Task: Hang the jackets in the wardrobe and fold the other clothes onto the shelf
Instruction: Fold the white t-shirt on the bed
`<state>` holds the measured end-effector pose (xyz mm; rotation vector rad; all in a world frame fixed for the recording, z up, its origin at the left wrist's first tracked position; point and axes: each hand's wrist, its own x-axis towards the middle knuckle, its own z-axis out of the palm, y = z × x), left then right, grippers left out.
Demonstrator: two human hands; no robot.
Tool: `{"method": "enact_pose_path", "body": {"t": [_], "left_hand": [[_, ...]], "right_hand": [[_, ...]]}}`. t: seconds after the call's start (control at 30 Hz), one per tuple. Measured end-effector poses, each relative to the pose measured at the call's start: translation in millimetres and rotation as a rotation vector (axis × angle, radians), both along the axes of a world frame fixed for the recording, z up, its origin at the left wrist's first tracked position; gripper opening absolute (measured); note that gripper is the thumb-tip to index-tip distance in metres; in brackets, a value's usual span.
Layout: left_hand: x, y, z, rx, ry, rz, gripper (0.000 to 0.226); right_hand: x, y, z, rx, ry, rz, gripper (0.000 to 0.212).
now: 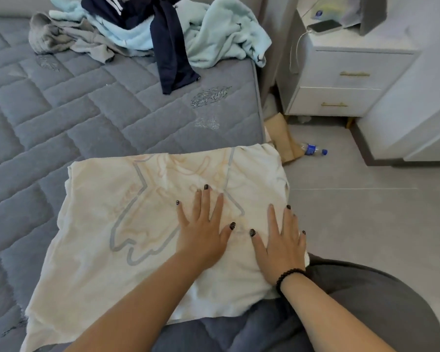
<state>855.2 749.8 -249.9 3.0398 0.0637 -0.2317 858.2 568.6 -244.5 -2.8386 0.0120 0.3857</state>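
I see my left hand (204, 232) and right hand (282, 243) lying flat, fingers straight and spread, palms pressing a cream garment (127, 224) (faint orange and grey print). The right wrist wears a dark bead bracelet (288, 275). The garment lies on a grey quilted bed (61, 118) at its near right edge, its long axis running from near left to far right. A pile of clothes (148, 29) sits at the far end. Beside the bed: a white nightstand (341, 80), a bottle (313, 149) on grey floor tiles.
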Motion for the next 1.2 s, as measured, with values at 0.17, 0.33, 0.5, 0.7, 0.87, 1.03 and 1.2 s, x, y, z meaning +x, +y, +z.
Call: {"method": "enact_pose_path", "body": {"t": [0.17,0.33,0.5,0.7,0.87,1.03,1.2], "left_hand": [[46.9,-34.3,-2.1,0.040,0.023,-0.118,0.085],[98.8,-61.1,5.6,0.030,0.036,-0.156,0.083],[141.1,-90.9,12.3,0.052,0.128,-0.069,0.082],[164.2,-136.2,8.0,0.151,0.158,0.117,0.104],[168.9,-159.3,2.3,0.134,0.151,0.232,0.126],[181.5,-182.3,4.4,0.189,0.262,0.418,0.116],[182.9,-186.2,20.8,0.037,0.322,0.435,0.078]], "right_hand": [[1.1,-26.6,-10.6,0.680,0.333,-0.465,0.079],[19.0,-35.0,-11.3,0.887,0.470,-0.631,0.071],[29.7,-50.0,-8.1,0.958,0.532,-0.691,0.073],[32.9,-74.0,-7.8,1.092,0.543,-0.649,0.043],[26.8,-89.6,-7.3,1.029,0.549,-0.576,0.021],[25.7,-96.8,0.4,1.016,0.435,-0.514,0.007],[22.3,-105.4,10.4,1.057,0.365,-0.504,0.008]]}}
